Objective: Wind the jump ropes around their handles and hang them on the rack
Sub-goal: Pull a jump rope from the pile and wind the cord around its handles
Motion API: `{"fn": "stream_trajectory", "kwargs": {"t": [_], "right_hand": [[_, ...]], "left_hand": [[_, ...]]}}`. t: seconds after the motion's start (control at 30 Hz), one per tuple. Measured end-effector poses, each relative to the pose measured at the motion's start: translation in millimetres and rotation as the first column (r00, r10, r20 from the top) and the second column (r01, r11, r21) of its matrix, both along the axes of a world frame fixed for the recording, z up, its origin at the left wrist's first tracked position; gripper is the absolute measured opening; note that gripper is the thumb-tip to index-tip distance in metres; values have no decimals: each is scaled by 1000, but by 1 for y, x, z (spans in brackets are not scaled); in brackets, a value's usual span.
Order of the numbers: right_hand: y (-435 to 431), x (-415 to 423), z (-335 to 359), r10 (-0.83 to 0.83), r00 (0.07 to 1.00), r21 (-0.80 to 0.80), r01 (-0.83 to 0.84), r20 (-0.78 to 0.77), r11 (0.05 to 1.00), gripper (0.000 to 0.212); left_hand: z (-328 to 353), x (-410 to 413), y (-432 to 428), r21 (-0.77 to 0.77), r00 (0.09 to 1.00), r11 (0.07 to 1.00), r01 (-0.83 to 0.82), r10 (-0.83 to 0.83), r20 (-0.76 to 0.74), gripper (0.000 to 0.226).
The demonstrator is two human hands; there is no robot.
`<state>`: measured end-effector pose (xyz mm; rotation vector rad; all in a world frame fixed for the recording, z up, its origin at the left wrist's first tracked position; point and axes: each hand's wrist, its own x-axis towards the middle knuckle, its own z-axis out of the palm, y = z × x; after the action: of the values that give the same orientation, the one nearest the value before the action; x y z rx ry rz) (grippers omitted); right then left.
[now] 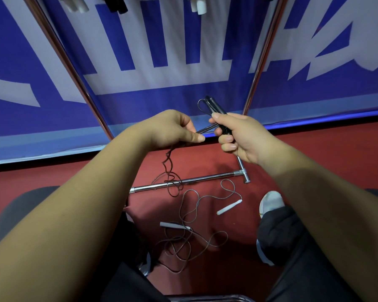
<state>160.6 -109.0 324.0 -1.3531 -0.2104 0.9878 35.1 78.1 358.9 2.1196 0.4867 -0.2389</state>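
Two black handles half hidden, gripped by right hand; thin cord pinched by left hand.

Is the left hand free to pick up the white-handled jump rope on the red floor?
Probably not yet: the left hand pinches the dark cord of the black-handled rope held by the right hand; the white-handled rope lies uncovered.

Person, head-camera wearer: clothing and bare parts.
Left hand, right hand and forearms bare; black fabric trousers; white low sneaker.
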Motion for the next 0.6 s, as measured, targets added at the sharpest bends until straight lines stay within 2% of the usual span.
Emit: {"fn": "stream_trajectory", "kwargs": {"t": [0.03,0.3,0.43,0.6], "right_hand": [[0,0,0,-4,1000,3,4,-19,1000,28],[0,-1,3,15,985,57,-5,-171,998,28],[-3,-1,7,32,984,62,-21,-175,998,28],[-4,-5,6,20,986,51,-12,-164,999,29]], "left_hand": [[-2,1,-1,14,1000,1000,12,-12,-12,28],[-23,0,7,-196,975,977,82,-119,-185,22],[-23,-1,10,-184,951,974,131,-176,-254,22],[-30,3,9,-134,952,987,86,-121,-281,19]]}}
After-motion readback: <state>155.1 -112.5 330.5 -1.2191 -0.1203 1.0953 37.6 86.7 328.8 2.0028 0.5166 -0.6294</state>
